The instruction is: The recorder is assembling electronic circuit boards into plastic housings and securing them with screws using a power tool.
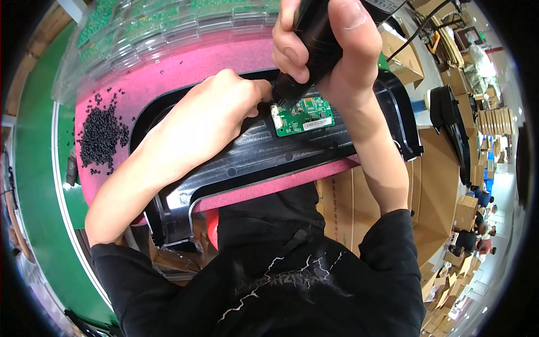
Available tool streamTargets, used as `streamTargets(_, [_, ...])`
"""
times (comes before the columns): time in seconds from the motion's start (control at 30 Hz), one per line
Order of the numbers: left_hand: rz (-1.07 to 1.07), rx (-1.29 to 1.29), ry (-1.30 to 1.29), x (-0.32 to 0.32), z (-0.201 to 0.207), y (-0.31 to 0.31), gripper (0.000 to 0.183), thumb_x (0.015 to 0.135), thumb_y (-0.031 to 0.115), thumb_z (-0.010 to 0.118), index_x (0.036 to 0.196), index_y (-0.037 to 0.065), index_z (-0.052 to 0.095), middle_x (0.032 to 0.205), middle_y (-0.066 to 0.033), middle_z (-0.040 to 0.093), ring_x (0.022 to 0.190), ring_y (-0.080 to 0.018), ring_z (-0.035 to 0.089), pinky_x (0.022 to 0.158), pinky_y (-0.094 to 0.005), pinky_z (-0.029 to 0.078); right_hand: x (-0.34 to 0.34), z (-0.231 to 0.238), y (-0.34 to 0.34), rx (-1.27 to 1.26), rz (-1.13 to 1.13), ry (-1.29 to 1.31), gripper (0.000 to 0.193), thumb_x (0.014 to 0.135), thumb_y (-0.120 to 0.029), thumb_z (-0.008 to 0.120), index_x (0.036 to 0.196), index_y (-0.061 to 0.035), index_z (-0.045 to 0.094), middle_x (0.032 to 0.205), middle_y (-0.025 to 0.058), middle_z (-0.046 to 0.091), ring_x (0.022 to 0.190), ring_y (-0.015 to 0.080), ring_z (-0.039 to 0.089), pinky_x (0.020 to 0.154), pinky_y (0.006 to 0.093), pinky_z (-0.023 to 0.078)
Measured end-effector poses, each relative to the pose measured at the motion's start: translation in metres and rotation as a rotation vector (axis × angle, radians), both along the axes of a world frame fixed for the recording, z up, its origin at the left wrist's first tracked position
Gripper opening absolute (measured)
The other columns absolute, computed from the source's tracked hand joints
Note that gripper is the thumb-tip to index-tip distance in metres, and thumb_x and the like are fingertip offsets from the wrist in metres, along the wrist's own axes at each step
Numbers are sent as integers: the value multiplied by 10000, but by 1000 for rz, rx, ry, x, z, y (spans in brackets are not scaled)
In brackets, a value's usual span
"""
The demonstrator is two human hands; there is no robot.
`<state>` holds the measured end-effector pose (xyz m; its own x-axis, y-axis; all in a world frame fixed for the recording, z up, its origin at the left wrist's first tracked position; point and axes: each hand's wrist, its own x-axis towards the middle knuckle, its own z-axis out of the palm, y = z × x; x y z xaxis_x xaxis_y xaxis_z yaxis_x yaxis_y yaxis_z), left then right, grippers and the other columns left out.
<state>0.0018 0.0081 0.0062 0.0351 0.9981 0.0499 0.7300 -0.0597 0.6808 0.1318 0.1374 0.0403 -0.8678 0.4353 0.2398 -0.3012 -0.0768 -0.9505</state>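
My right hand (353, 64) is wrapped round a thick black power screwdriver (317, 42), its lower end slanting down to the upper left corner of a green circuit board (306, 119). The board lies inside a long black plastic housing (252, 150) with raised, curved ends. Beside the screwdriver's tip, my left hand (227, 101) has its fingers curled and pinched together. Whatever those fingertips hold, if anything, is hidden. The left forearm crosses over the housing's left part.
A heap of small black screws (100, 137) lies on the pink mat (185, 64), left of the housing. Clear plastic trays (219, 28) with green boards are stacked at the far side. Open cardboard boxes (432, 180) stand on the right, and people work farther off.
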Motion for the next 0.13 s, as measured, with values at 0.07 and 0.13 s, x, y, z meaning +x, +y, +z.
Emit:
streamTargets(0.07, [-2, 15, 7, -3, -3, 0, 214, 837, -49, 626, 1049, -63, 653, 837, -248, 678, 837, -406, 684, 735, -425, 537, 0, 1, -1, 3, -8, -10, 396, 900, -347, 668, 980, 34, 592, 645, 109, 573, 479, 164, 504, 463, 272, 417])
streamTargets(0.13, [-22, 54, 9, -6, -10, -1, 239, 842, -23, 650, 1079, -45, 664, 863, -258, 683, 857, -404, 687, 717, -415, 543, 8, 1, -3, 4, -64, 65, 410, 896, -354, 672, 1005, 34, 595, 649, 124, 585, 484, 183, 515, 461, 283, 431])
